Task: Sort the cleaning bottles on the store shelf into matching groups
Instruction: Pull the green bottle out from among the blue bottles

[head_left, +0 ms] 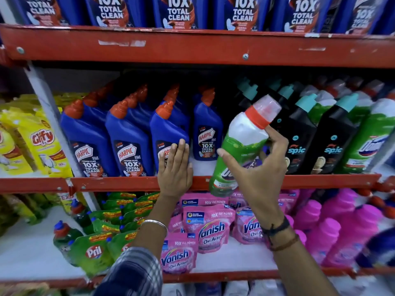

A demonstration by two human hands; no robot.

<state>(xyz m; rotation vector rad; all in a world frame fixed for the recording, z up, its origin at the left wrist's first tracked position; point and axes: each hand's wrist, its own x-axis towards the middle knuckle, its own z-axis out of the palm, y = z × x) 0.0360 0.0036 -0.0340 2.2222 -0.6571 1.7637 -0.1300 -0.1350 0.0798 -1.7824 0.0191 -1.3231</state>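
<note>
Right hand [259, 167] grip wraps the tilted green bottle's [237, 146] middle.

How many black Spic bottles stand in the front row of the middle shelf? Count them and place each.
2. One black Spic bottle stands just right of the held green bottle; the second stands to its right. More teal-capped ones sit behind, partly hidden.

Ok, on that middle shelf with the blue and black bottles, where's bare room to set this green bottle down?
One bare patch: the white shelf floor in front of the set-back Harpic bottle, between the left hand on the front Harpic row and the black Spic bottles. The right hand holds the green bottle before it. Elsewhere, bottles crowd to the edge.
</note>
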